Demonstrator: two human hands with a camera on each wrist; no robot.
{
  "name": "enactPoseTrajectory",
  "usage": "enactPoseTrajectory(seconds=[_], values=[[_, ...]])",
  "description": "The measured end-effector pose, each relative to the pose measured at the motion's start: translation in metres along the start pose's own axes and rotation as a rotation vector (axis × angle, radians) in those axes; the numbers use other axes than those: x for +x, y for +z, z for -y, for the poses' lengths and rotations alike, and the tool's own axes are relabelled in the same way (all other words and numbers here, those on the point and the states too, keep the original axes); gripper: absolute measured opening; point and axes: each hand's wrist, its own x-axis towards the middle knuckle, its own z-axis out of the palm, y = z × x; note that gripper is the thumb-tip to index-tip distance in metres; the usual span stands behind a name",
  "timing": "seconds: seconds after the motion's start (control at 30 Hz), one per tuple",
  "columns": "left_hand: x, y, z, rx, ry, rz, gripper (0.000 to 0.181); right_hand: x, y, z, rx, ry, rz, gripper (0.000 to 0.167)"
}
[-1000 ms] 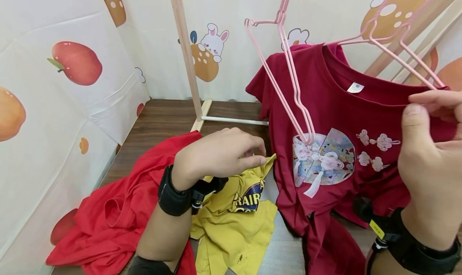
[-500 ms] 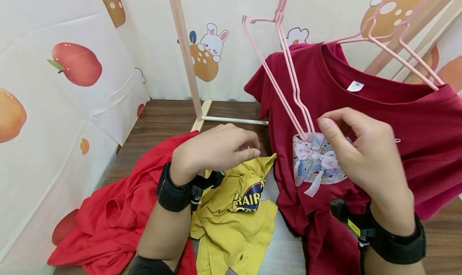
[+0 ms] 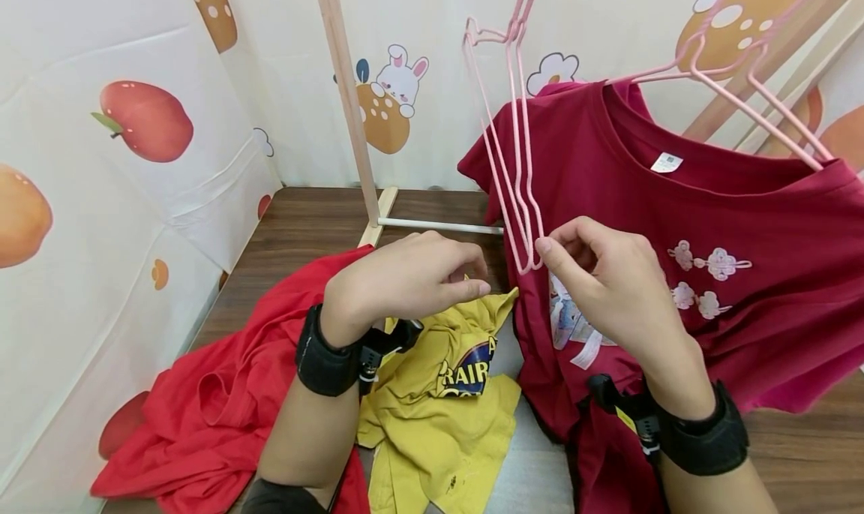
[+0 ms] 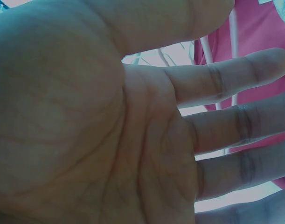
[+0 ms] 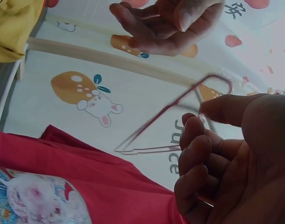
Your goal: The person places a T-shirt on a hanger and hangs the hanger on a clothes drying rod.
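Observation:
My right hand (image 3: pixel 607 285) pinches the lower end of a slim pink clothes hanger (image 3: pixel 516 31) between thumb and index finger. It is one of a few pink hangers hanging together. Behind it, a dark red T-shirt (image 3: pixel 574 169) with a floral print hangs on other pink hangers at the right. My left hand (image 3: pixel 412 278) hovers, fingers relaxed, above a crumpled yellow garment (image 3: pixel 459 431) and holds nothing. In the left wrist view, the left palm (image 4: pixel 147 130) shows bare with fingers spread. In the right wrist view, the fingertips partly hide the hanger.
A crumpled red garment (image 3: pixel 202 394) lies on the left of the dark wooden table (image 3: pixel 304 214). A wooden rack post (image 3: pixel 347 94) with a white crossbar (image 3: pixel 439 226) stands at the back. Patterned cloth (image 3: pixel 283 71) lines the back and left side.
My right hand has left the T-shirt's right shoulder and moved left to the hanger. The hangers' lower ends have swung left. The left hand has barely moved.

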Motion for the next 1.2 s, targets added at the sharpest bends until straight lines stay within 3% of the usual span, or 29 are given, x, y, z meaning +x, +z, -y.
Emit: enactPoseTrajectory(seconds=[0.23, 0.37, 0.47, 0.6, 0.7, 0.87, 1.0, 1.2], values=[[0.002, 0.001, -0.001, 0.007, -0.020, 0.010, 0.022, 0.002, 0.007, -0.004, -0.016, 0.028, 0.026, 0.016], [0.002, 0.001, 0.000, 0.003, -0.020, 0.005, 0.021, 0.006, 0.010, -0.009, 0.025, 0.054, 0.039, 0.032], [0.002, 0.001, 0.001, 0.002, -0.027, 0.006, 0.021, 0.008, 0.010, -0.012, 0.092, 0.057, 0.055, 0.043], [0.002, -0.001, 0.005, 0.002, -0.042, 0.005, 0.021, 0.010, 0.008, -0.013, 0.265, 0.081, 0.081, 0.051], [0.002, -0.003, 0.010, 0.004, -0.054, -0.010, 0.024, 0.011, 0.007, -0.012, 0.333, 0.083, -0.010, 0.053], [-0.002, -0.006, 0.020, -0.017, -0.071, -0.029, 0.023, 0.009, 0.006, -0.011, 0.280, 0.072, -0.231, 0.052], [-0.005, -0.009, 0.029, -0.039, -0.102, -0.018, 0.021, 0.008, 0.004, -0.008, 0.261, 0.019, -0.325, 0.052], [-0.004, -0.012, 0.055, -0.075, -0.226, -0.002, 0.018, 0.002, -0.017, -0.002, 0.352, -0.030, -0.421, 0.053]])
